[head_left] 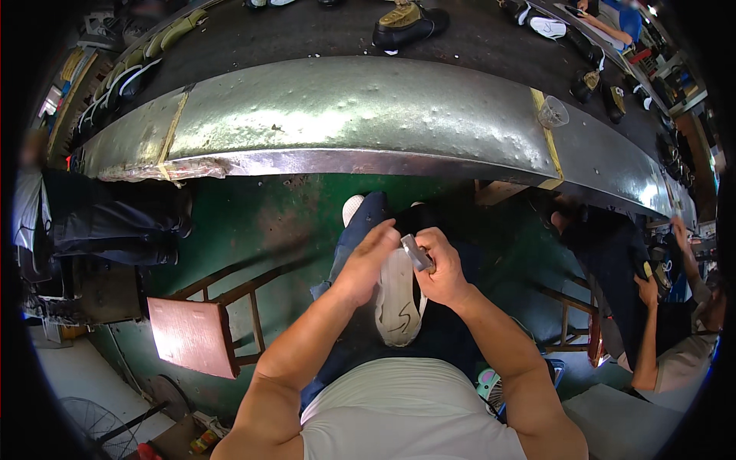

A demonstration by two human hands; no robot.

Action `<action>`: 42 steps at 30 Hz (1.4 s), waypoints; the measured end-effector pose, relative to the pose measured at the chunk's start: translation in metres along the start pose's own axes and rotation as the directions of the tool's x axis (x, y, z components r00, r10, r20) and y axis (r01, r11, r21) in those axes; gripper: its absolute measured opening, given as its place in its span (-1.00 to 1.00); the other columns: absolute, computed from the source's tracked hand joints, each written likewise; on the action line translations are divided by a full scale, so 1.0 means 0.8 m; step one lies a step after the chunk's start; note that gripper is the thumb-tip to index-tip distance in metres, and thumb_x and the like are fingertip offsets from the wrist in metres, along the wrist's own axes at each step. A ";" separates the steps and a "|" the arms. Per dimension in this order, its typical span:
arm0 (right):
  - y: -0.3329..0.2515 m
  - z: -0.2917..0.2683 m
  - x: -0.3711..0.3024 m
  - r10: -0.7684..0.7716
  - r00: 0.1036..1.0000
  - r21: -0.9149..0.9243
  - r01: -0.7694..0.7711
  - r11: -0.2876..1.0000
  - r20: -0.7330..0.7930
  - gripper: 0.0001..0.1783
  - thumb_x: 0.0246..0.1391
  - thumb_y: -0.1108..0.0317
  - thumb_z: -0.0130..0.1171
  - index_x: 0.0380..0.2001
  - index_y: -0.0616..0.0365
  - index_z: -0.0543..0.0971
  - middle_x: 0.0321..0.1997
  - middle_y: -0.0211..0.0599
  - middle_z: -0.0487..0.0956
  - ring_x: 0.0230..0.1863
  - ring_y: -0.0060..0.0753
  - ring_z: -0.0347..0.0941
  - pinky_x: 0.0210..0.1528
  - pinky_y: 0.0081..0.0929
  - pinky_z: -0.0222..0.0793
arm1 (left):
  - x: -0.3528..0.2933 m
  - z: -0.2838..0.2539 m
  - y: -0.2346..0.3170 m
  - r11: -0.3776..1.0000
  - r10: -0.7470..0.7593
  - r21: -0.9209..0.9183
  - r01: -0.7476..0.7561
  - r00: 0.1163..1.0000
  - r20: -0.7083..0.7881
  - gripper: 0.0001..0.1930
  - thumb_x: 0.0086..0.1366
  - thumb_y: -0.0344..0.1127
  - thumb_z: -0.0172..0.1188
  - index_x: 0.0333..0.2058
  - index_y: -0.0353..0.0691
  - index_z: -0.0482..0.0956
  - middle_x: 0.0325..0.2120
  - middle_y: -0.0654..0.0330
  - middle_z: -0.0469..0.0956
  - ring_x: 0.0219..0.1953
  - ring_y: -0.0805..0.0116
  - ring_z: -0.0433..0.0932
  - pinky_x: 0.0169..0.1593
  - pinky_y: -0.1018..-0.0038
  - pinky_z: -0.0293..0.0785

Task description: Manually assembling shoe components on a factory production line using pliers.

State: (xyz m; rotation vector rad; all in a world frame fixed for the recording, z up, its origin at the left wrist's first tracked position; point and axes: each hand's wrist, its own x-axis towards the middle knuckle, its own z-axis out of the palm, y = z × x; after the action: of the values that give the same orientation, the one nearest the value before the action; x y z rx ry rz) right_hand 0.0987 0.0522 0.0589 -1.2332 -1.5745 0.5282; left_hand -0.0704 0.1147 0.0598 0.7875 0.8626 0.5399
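A shoe (397,307) lies sole up across my lap, between my thighs. Its pale sole bears a dark pen mark, and a black upper shows along its right edge. My left hand (368,262) is beside the far end of the sole, fingers stretched out and pointing away from me; the shoe's side there is partly hidden. My right hand (443,267) is closed round the short grip of a hammer (415,251), whose grey metal head hangs over the far end of the sole, close to my left fingertips.
A metal-edged workbench (353,107) runs across in front, with a black and olive shoe (410,27) and a clear cup (553,113) on it. A stool (192,335) stands at left, a fan (96,425) at lower left. Co-workers sit at right (613,245) and far left (107,215).
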 end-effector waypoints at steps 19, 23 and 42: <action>-0.098 -0.055 -0.066 0.305 0.951 0.319 -0.305 0.897 0.051 -0.71 0.30 0.27 0.15 -0.08 0.21 0.37 0.00 -0.12 0.61 -0.05 -0.32 0.55 0.04 -0.37 0.43 | -0.123 0.045 0.000 0.418 0.521 0.461 -0.783 0.622 0.584 -0.16 0.19 -0.42 0.32 0.35 -0.40 0.04 0.37 -0.28 0.06 0.41 -0.20 0.10 0.42 0.16 0.05; -0.091 -0.062 -0.058 0.382 0.923 0.316 -0.373 0.872 0.034 -0.66 0.28 0.15 0.18 -0.14 0.22 0.46 -0.19 -0.20 0.62 -0.17 -0.39 0.54 -0.03 -0.37 0.43 | -0.131 0.059 -0.011 0.387 0.521 0.521 -0.761 0.647 0.557 -0.18 0.25 -0.36 0.26 0.37 -0.42 0.00 0.38 -0.30 0.03 0.43 -0.18 0.08 0.42 0.19 0.02; -0.008 -0.052 -0.146 0.837 0.508 -0.037 -0.850 0.525 0.201 -0.60 -0.09 0.50 0.25 -0.15 0.36 0.41 -0.43 -0.27 0.54 -0.51 -0.50 0.50 -0.48 -0.48 0.43 | -0.042 -0.009 -0.098 0.896 -0.039 0.443 -0.019 0.992 0.122 -0.72 0.40 -0.35 -0.03 -0.04 -0.29 0.58 -0.39 0.32 0.57 -0.43 0.59 0.41 -0.40 0.58 0.33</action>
State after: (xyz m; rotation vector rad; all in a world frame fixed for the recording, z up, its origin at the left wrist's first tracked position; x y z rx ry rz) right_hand 0.1274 -0.0646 0.0279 -1.9320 -0.9626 1.3623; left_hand -0.0864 0.0468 0.0099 1.2221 0.8808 0.2766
